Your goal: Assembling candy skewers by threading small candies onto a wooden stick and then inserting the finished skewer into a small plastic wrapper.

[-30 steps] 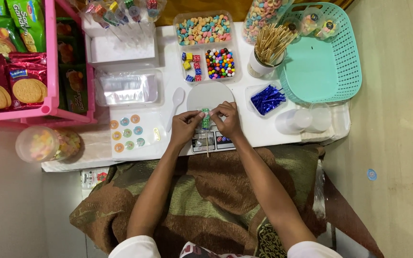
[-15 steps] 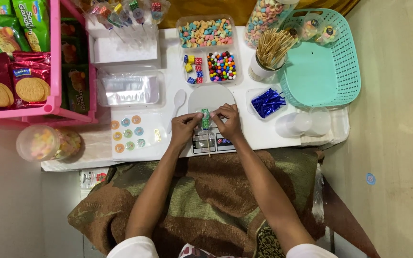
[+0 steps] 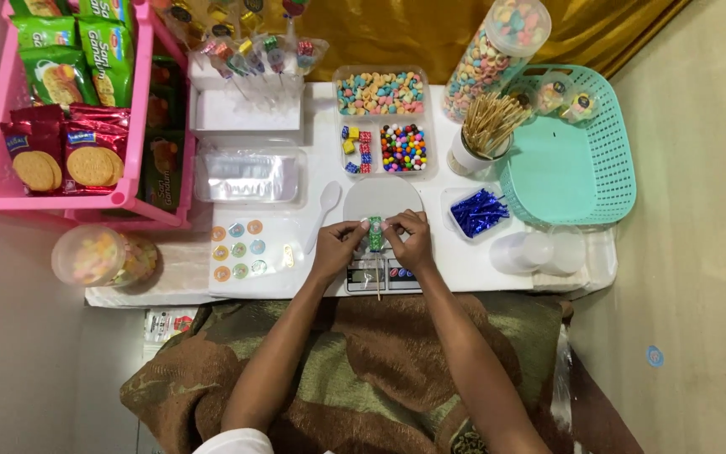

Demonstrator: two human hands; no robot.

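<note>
Head view: at frame centre a small green wrapped candy stick is pinched between left hand and right hand, both grips clenched on it, above the scale on the white counter.

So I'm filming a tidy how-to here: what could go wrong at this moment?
Both hands, left hand and right hand, pinch a small wrapped stick treat over the scale; it could slip. The open bead tray and stick cup sit near and might be knocked over.
</note>
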